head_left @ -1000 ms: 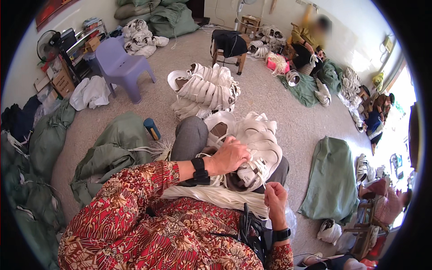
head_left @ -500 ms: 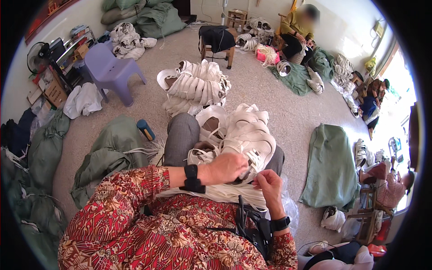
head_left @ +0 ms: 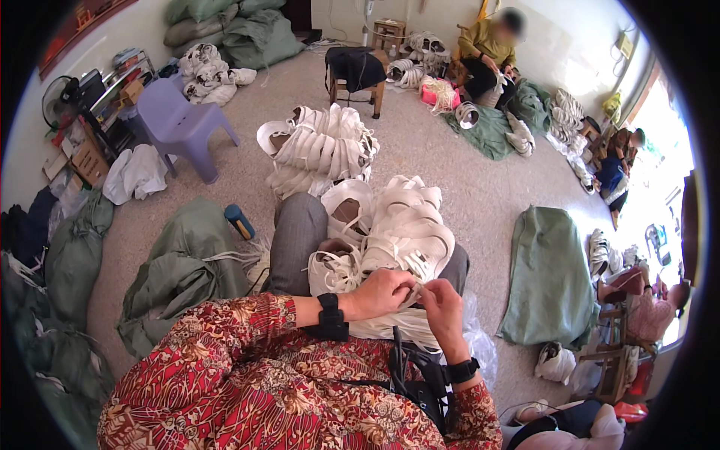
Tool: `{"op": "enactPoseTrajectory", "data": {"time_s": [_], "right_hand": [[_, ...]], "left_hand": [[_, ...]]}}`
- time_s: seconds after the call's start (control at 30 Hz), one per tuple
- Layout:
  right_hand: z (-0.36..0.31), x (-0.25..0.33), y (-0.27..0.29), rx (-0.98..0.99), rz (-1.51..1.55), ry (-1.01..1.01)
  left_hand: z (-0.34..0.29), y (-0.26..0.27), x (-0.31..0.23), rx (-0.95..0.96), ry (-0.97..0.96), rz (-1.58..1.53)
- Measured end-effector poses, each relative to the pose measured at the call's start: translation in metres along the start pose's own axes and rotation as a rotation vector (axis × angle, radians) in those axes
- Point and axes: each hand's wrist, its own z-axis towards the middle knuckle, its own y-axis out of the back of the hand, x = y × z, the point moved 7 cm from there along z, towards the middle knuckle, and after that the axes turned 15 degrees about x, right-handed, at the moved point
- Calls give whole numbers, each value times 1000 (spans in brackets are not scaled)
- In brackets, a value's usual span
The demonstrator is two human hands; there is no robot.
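Note:
White shoes (head_left: 411, 214) are stacked in a row across my lap, the nearest one (head_left: 409, 246) with loose laces over its top. Another white shoe (head_left: 334, 271) lies to the left of it. Just in front of that nearest shoe, my left hand (head_left: 379, 294) is closed with thumb and fingers pinched on a white shoelace (head_left: 417, 285). Fingertip to fingertip with it, my right hand (head_left: 442, 306) also pinches the lace. A bundle of loose white laces (head_left: 390, 328) rests across my lap under the hands.
Past my knees stands a pile of white shoes (head_left: 322, 142). Green sacks (head_left: 184, 262) lie on the left, and a flat green sack (head_left: 547, 274) is on the right. A purple chair (head_left: 180, 124) and a stool (head_left: 358, 71) stand farther back. Another person (head_left: 491, 56) sits at the far right.
My left hand has come down and toward me from above the shoe, meeting the right hand. My right hand has shifted slightly up and left, and the fingertips are now together.

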Motion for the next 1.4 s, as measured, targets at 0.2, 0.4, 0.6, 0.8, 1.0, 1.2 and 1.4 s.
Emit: {"op": "enactPoseTrajectory", "data": {"time_s": [0.2, 0.4, 0.6, 0.8, 1.0, 1.2, 1.4], "right_hand": [[0, 9, -4, 84, -194, 41], [-2, 22, -15, 146, -285, 67], [3, 19, -13, 163, -235, 17], [10, -2, 6, 76, -104, -35], [14, 17, 10, 9, -366, 324], [3, -3, -12, 306, 238, -235], [8, 28, -15, 127, -353, -43]], "left_hand": [[8, -2, 13, 37, -15, -34], [12, 2, 4, 138, 12, 327], [-41, 110, 6, 163, 184, 759], [-46, 86, -14, 198, 82, 406], [-23, 74, -29, 241, 41, 166], [23, 40, -10, 189, 7, -625], [30, 28, 4, 135, 32, -1221]]}}
